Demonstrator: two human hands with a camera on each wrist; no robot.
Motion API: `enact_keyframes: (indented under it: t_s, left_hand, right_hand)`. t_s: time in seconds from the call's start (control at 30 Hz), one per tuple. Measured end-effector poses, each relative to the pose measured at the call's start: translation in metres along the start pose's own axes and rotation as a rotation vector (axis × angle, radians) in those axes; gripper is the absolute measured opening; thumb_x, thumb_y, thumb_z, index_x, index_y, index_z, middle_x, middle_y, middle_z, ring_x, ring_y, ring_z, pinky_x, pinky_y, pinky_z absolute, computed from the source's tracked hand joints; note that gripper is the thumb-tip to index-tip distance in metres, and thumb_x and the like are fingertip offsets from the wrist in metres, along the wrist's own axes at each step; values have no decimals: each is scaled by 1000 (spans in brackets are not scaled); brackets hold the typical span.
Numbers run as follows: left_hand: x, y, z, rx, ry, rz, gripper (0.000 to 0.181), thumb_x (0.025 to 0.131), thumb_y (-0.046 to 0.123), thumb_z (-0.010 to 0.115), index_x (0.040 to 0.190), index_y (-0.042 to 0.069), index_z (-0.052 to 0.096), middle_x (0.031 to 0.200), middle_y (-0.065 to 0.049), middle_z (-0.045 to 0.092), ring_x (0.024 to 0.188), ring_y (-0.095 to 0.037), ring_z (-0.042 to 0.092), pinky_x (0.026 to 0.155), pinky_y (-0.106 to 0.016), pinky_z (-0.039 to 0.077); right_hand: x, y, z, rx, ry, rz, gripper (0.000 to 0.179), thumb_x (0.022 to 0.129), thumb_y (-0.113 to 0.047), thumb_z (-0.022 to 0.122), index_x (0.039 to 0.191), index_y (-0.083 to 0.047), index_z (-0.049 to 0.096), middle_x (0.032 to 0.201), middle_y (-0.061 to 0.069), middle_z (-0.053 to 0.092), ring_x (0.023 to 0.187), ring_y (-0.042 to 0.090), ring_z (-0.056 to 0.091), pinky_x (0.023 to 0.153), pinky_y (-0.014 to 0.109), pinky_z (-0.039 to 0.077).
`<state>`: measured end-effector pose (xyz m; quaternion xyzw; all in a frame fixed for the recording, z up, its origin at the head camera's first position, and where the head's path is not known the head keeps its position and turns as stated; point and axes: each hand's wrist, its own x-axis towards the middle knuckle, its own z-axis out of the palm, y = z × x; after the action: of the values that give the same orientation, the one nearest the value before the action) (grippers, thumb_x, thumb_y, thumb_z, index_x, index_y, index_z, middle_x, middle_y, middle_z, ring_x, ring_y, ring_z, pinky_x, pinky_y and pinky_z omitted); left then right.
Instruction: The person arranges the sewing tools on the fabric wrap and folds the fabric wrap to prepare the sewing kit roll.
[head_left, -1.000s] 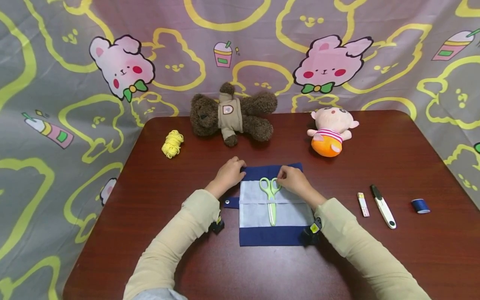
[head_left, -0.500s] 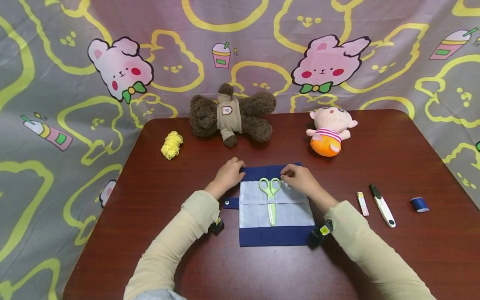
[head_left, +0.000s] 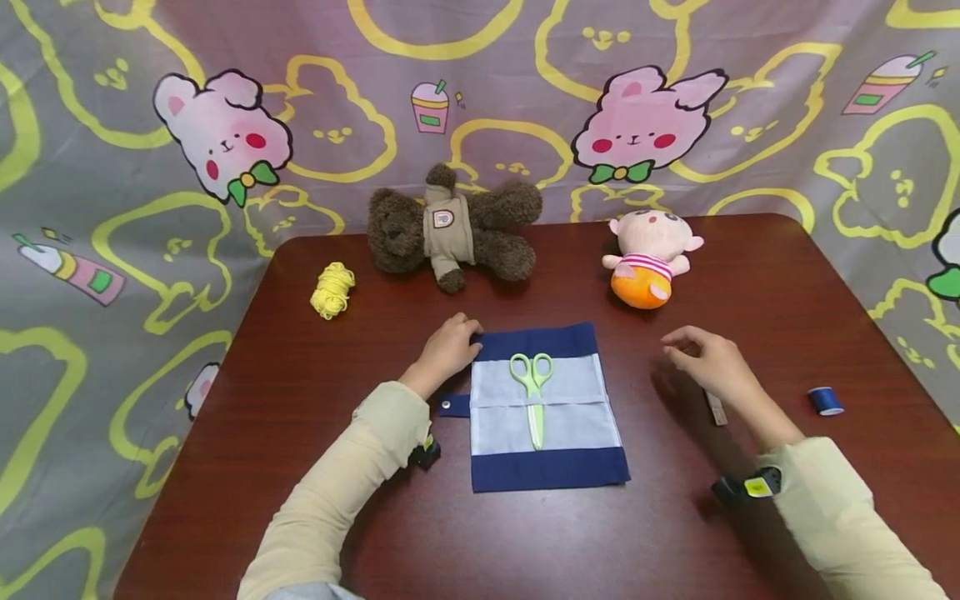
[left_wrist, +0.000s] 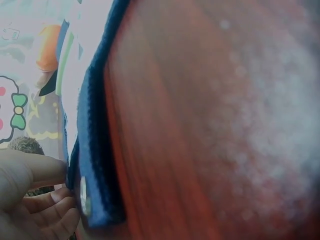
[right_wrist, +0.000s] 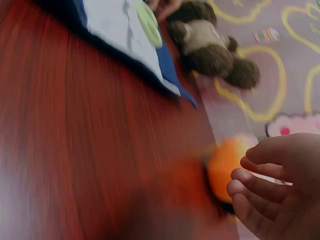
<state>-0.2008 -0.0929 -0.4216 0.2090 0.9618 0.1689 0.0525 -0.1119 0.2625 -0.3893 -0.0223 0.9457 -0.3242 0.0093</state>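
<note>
Flat on the table lies a navy and pale-blue fabric roll-up pouch [head_left: 551, 467], with a snap strap [head_left: 455, 406] sticking out on its left side. Light-green scissors [head_left: 532, 379] are tucked into the pouch's pocket band, handles towards the back. My left hand [head_left: 448, 348] pinches the pouch's back-left edge; in the left wrist view the thumb [left_wrist: 37, 170] and fingers meet on the cloth. To the right of the pouch, my right hand [head_left: 708, 360] hovers over the table, fingers loosely bent and holding nothing. Under it shows part of a small narrow item [head_left: 716, 408].
A blue thread spool [head_left: 826, 401] stands at the right. Along the back lie a brown teddy bear [head_left: 450, 225] and a pink-and-orange plush doll [head_left: 649, 258]. Yellow yarn [head_left: 333, 290] sits at the back left. A patterned curtain [head_left: 510, 83] hangs behind the table.
My right hand has left the pouch's back edge and swung right, now covering the black-and-white tool there. The left hand stays at the pouch's corner. The head view has shifted slightly.
</note>
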Motion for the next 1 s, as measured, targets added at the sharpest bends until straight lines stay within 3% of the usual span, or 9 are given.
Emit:
enact_keyframes:
  t_s: [0.23, 0.43, 0.73, 1.0]
  left_hand:
    - [0, -2, -1, -11, -12, -11, 25, 84, 15, 62, 107, 7, 63, 99, -10, 54, 94, -25, 53, 78, -36, 46]
    - [0, -2, 0, -25, -24, -17, 25, 85, 15, 61, 108, 6, 62, 100, -10, 53, 94, -24, 53, 78, -36, 46]
    - [2, 1, 1, -36, -29, -7, 25, 85, 14, 60, 109, 5, 61, 101, -11, 53, 95, -25, 54, 80, -35, 45]
    - [1, 1, 0, -38, -29, -16, 25, 85, 14, 61, 109, 5, 61, 101, -11, 53, 94, -24, 54, 81, -35, 45]
  right_hand:
    - [-25, 31, -25, -63, 22, 70, 24, 88, -15, 56, 104, 2, 60, 80, 14, 62, 65, 18, 52, 51, 26, 40]
    - [-33, 47, -26, -154, 18, -18, 17, 81, -6, 61, 95, 3, 64, 77, 12, 62, 64, 16, 52, 54, 29, 38]
    - [-31, 51, -16, -237, 22, -136, 16, 74, -3, 65, 88, 5, 65, 69, 6, 58, 63, 19, 52, 54, 33, 40]
    - [-31, 47, -7, -277, -24, -111, 20, 75, -4, 66, 89, 11, 63, 73, 15, 57, 65, 28, 54, 57, 41, 43]
